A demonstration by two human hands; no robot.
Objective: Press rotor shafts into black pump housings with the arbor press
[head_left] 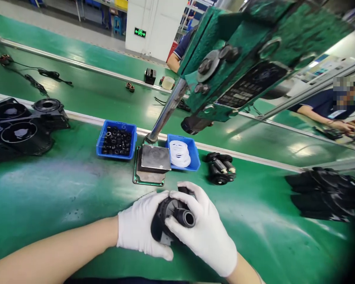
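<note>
Between my two white-gloved hands is a black plastic housing (171, 209), round at its base with a short hollow pipe stub that tilts toward the right. My left hand (144, 225) wraps round its left side, the thumb low against it. On the right, my right hand (202, 223) grips the upper part, with the thumb below the stub and the fingers over the far side. The palms hide much of the housing. Just beyond stands the press base with a steel block (156, 157). The green press head (239, 59) overhangs at upper right.
A blue bin of small black parts (116, 140) and a blue bin of white rings (183, 153) flank the press column (168, 110). Black rotor-like parts (220, 167) lie right of them. Black housings (20, 126) sit left, more black parts (328, 193) right. Co-workers sit beyond.
</note>
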